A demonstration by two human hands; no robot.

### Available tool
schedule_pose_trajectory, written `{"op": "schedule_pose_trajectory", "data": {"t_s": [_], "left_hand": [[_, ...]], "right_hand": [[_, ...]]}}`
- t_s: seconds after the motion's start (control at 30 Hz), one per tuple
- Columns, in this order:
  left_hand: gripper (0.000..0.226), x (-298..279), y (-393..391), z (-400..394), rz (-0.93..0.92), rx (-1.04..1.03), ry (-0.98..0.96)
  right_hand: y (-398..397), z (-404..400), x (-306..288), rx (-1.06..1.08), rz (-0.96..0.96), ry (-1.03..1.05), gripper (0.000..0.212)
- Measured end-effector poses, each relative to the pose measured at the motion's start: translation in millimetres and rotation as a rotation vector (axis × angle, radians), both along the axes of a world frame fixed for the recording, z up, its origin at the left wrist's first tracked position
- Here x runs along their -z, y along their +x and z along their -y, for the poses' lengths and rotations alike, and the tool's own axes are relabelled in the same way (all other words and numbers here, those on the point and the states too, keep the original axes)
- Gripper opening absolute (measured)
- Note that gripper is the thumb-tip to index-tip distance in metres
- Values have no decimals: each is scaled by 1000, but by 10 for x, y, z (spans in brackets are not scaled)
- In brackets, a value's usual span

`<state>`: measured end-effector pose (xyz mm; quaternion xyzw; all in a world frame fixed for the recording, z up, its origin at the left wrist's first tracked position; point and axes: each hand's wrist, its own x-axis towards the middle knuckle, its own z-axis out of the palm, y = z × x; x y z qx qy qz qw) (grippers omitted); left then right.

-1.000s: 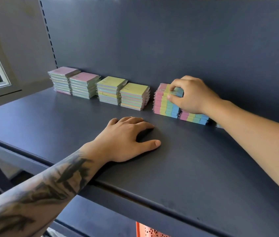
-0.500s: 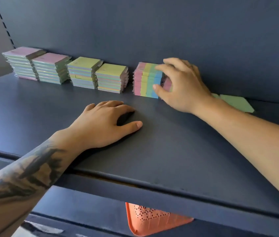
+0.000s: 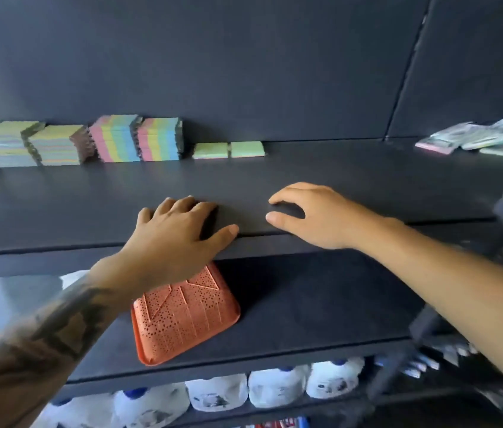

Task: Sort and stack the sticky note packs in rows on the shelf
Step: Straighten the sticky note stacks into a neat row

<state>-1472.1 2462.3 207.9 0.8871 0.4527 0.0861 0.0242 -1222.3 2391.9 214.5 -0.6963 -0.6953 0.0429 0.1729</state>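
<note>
Both hands are empty: the left hand (image 3: 179, 230) rests palm-down on the shelf (image 3: 336, 177) edge, the right hand (image 3: 312, 216) beside it, fingers loosely curved. Stacks (image 3: 134, 139) line the back wall beyond the left hand; loose packs (image 3: 475, 137) lie far right.

Both hands lie near the front edge of the dark shelf (image 3: 336, 177), holding nothing. The left hand (image 3: 179, 230) rests palm down with its thumb at the edge; the right hand (image 3: 315, 216) is just beside it, fingers loosely bent. Along the back edge stand the striped stacks (image 3: 134, 139), with two low green packs (image 3: 228, 149) to their right. Loose packs (image 3: 472, 139) lie near the back right corner. On the shelf below sits an orange tray (image 3: 182, 316).
</note>
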Motion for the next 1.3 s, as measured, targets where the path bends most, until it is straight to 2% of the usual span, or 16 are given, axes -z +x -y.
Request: {"op": "schedule_pose_trajectory", "data": {"t_s": [0.13,0.23,0.33,0.6,0.73,0.87,1.0,1.13,1.23,1.3], "left_hand": [[81,26,664,874,57,144,-5],[66,18,1209,1564,124,292,-34],[61,24,1734,2139,146,414,-54],[52,-201,3090,2768,160,556,-71],[51,-245,3868,2768,180,594,-72],[51,-194,4703,2576,216,571,-100],[45,-187,5426,2353,242,550,-143],[48,-307,6013,2116,185,490,-121],[43,-363,6447,1938,157,440,-125],[52,-362,6714,1846,147,399,-115]], "right_hand": [[617,1091,95,71,30,19,53],[1043,1849,158,169,-14,40,51],[1463,2504,181,247,-24,-17,47],[2557,3584,83,427,-72,45,38],[3095,3778,93,500,-83,64,29],[3772,3754,56,529,-38,47,35],[4528,3556,-66,543,23,14,37],[5189,3270,-203,547,48,45,38],[5576,3024,-264,534,56,76,41],[5813,2838,-293,510,52,93,41]]}}
